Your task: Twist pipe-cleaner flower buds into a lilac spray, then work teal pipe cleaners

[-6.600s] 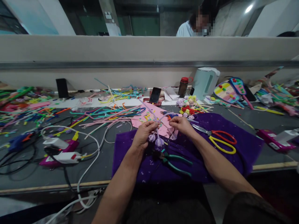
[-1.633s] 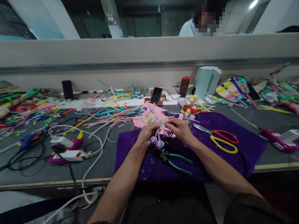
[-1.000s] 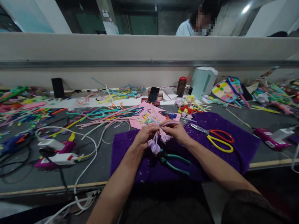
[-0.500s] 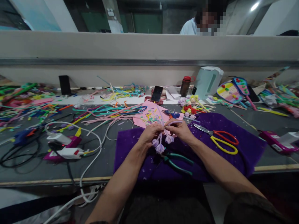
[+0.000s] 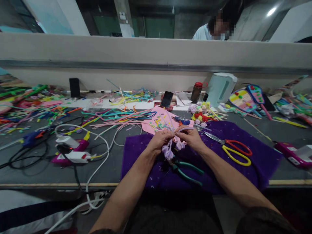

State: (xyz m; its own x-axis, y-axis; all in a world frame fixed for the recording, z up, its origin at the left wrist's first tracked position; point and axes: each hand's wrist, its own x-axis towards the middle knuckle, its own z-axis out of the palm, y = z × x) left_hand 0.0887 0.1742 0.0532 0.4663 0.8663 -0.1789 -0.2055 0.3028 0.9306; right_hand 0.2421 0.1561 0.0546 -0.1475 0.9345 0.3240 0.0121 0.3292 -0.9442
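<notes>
Both hands meet over the purple cloth [image 5: 136, 152]. My left hand [image 5: 159, 142] is closed in a pinch on the stems of lilac pipe-cleaner flowers [image 5: 168, 153], whose fluffy heads hang below the fingers. My right hand [image 5: 190, 137] pinches a lilac pipe cleaner [image 5: 186, 128] close to the left fingertips; its free end curves off to the right. Just where the fingertips join is too small to make out. Teal-handled pliers [image 5: 188, 170] lie on the cloth beneath the hands. To the right rest scissors [image 5: 236, 151] with one red and one yellow handle.
Behind the hands lies a pink sheet [image 5: 148, 126] with short coloured snippets. Bundled pipe cleaners [image 5: 117, 120], a phone [image 5: 166, 99], a bottle [image 5: 196, 92] and a pale kettle [image 5: 221, 87] stand farther back. Cables and power strips [image 5: 60, 158] spread left. A person [image 5: 204, 32] is beyond the partition.
The whole view has shifted slightly, so things sit a little farther right and lower. Both hands keep their pinch on the lilac pieces, with hardly any other movement.
</notes>
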